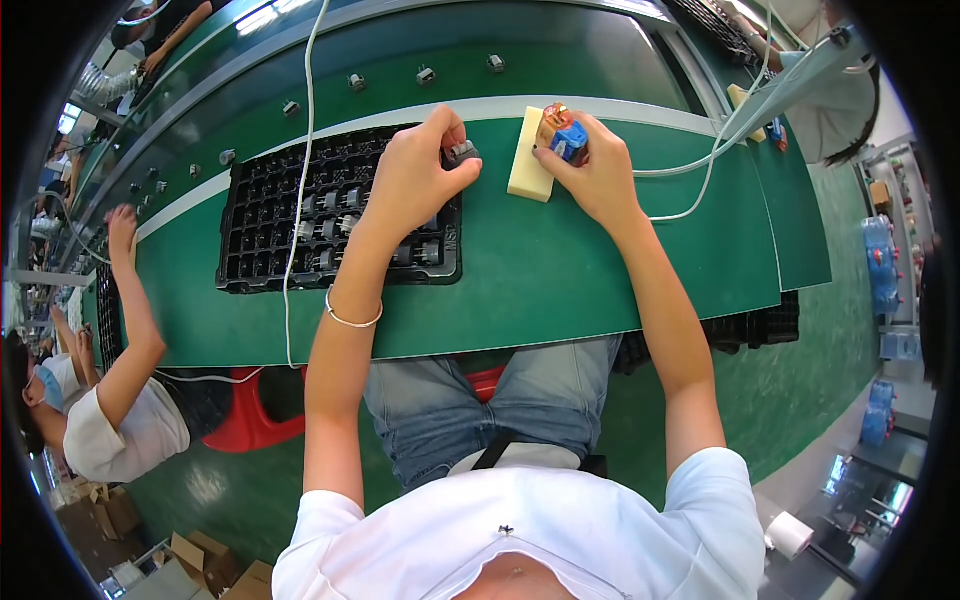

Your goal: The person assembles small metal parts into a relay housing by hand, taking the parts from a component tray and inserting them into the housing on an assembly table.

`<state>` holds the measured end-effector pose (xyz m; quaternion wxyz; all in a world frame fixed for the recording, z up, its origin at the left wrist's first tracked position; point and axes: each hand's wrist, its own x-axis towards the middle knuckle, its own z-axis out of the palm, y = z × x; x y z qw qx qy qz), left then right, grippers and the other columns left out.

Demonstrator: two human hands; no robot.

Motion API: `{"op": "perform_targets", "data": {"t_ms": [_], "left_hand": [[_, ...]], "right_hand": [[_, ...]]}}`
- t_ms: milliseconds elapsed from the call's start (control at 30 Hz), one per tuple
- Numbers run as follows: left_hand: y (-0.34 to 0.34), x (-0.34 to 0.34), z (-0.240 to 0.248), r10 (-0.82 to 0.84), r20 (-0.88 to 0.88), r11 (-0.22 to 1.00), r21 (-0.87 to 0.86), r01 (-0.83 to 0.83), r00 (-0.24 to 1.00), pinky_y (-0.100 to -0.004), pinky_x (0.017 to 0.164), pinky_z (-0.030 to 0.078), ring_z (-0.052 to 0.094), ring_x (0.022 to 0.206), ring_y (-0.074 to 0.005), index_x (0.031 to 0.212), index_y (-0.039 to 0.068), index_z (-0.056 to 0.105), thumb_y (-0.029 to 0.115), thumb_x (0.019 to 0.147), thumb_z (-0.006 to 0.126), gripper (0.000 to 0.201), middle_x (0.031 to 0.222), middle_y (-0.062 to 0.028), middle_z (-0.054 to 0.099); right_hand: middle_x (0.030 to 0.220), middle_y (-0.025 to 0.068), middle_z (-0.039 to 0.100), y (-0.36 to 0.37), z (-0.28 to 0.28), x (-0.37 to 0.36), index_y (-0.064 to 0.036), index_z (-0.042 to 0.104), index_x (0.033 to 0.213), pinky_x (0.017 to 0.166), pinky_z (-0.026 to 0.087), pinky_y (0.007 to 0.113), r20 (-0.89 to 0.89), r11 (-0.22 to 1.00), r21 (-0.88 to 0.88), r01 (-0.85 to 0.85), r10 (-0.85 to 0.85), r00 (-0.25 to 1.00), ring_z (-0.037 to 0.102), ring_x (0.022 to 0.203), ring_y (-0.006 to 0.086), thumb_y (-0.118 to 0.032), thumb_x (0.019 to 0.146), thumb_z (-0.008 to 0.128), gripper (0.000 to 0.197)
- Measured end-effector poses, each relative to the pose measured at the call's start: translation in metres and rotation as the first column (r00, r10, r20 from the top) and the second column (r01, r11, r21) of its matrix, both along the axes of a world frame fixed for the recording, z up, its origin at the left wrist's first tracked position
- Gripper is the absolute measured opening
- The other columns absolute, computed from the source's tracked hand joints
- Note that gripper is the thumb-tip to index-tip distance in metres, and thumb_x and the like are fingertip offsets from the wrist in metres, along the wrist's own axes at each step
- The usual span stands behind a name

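My left hand (pixel 425 165) is closed in a pinch on a small grey-and-black component (pixel 460 153), just beyond the right edge of a black compartment tray (pixel 232 262). Several similar grey components (pixel 322 203) stand in that tray's pockets. In my right hand (pixel 598 172) is a blue and copper-coloured part (pixel 568 140), gripped between thumb and fingers; its lower portion is covered by the fingers. It is beside a pale yellow, sponge-like block (pixel 528 160) lying on the green table (pixel 560 270); whether the two touch, I cannot tell.
A white cable (pixel 307 110) hangs across the tray. Several small metal components (pixel 426 75) sit on the belt (pixel 560 50) beyond the table. White cords (pixel 690 170) run at the right. Another person (pixel 125 400) works at the left, and a second one (pixel 845 110) is at the upper right.
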<state>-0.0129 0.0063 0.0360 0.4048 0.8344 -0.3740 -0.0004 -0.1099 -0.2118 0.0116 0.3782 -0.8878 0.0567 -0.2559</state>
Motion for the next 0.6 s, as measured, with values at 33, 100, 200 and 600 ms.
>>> {"op": "perform_targets", "data": {"t_ms": [33,100,200,600], "left_hand": [[-0.001,-0.001,0.0,0.0,0.001,1.0,0.0,0.0,1.0,-0.0359,0.061,0.049,0.061,0.062,-0.0258,0.088,0.003,0.053,0.018,0.075,0.074,0.029,0.071,-0.0119,0.062],[-0.002,-0.002,-0.002,-0.01,-0.014,1.0,0.001,0.01,1.0,-0.0355,0.061,0.049,0.062,0.062,-0.0253,0.091,0.003,0.056,0.019,0.075,0.074,0.029,0.072,-0.0117,0.064],[-0.003,-0.002,-0.008,-0.033,0.019,0.997,-0.064,0.034,0.999,-0.0266,0.054,0.039,0.045,0.055,-0.0119,0.094,0.002,0.059,0.016,0.077,0.073,0.027,0.069,-0.0053,0.056],[-0.007,-0.002,-0.013,-0.012,0.014,0.983,-0.185,0.014,1.0,-0.0258,0.057,0.042,0.048,0.059,-0.0099,0.096,-0.001,0.068,0.014,0.079,0.073,0.024,0.068,-0.0038,0.056]], "right_hand": [[0.087,0.0104,0.067,0.0,-0.001,0.0,0.0033,0.064,0.107,0.07,0.052,0.031,0.001,1.0,0.0,0.0,0.0,1.0,0.064,0.073,0.0189,-0.024,0.078,0.08,0.043],[0.089,0.0109,0.067,-0.002,-0.004,0.001,0.0035,0.064,0.108,0.072,0.053,0.031,0.03,1.0,-0.01,-0.006,0.007,1.0,0.064,0.074,0.0191,-0.023,0.078,0.079,0.043],[0.091,0.0114,0.068,-0.002,-0.004,0.003,0.0037,0.064,0.109,0.073,0.053,0.031,0.047,1.0,-0.016,-0.004,0.004,0.999,0.064,0.075,0.0193,-0.023,0.078,0.08,0.044],[0.078,0.0105,0.067,-0.051,-0.016,0.08,0.0021,0.066,0.1,0.067,0.051,0.03,0.043,0.993,-0.078,0.092,-0.089,0.995,0.063,0.07,0.0137,-0.028,0.073,0.079,0.042]]}}
